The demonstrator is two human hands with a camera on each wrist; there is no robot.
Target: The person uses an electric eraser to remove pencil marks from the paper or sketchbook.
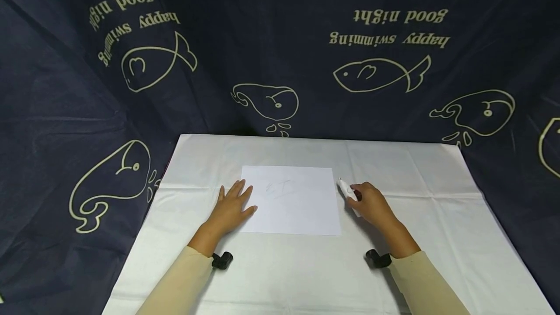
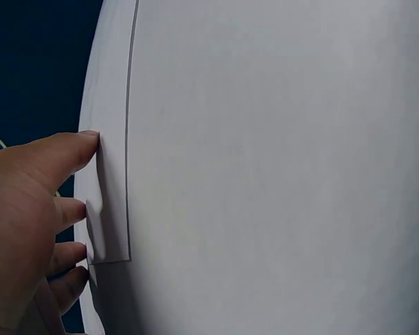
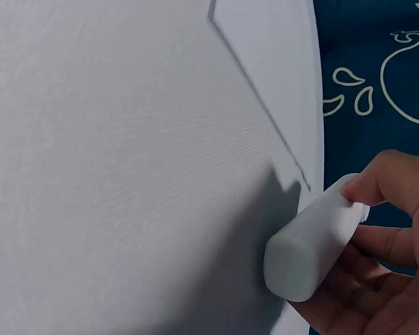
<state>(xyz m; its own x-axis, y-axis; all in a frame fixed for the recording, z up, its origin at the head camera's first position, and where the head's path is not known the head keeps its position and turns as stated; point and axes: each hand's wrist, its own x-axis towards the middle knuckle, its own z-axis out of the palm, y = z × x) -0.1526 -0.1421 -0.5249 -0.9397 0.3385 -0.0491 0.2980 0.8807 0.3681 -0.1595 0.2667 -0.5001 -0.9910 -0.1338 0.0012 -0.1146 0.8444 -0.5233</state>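
Note:
A white sheet of paper (image 1: 295, 213) lies flat, with faint grey marks like handwriting near its middle. My left hand (image 1: 229, 213) rests across the paper's left edge, fingers spread; the left wrist view shows its thumb and fingertips (image 2: 70, 209) at the sheet. Just right of the paper, my right hand (image 1: 372, 203) grips a white handheld tool (image 1: 348, 192) with a narrow tip pointing away from me. In the right wrist view, this tool (image 3: 307, 244) has a thick, rounded body, pinched between thumb and fingers. The fingers partly cover it, and its exact kind cannot be told.
A creased white cloth (image 1: 288, 276) covers the table. Behind and around it hangs a dark blue curtain (image 1: 262, 23) with fish and whale drawings. Small black devices sit at the left wrist (image 1: 223, 260) and the right wrist (image 1: 377, 259).

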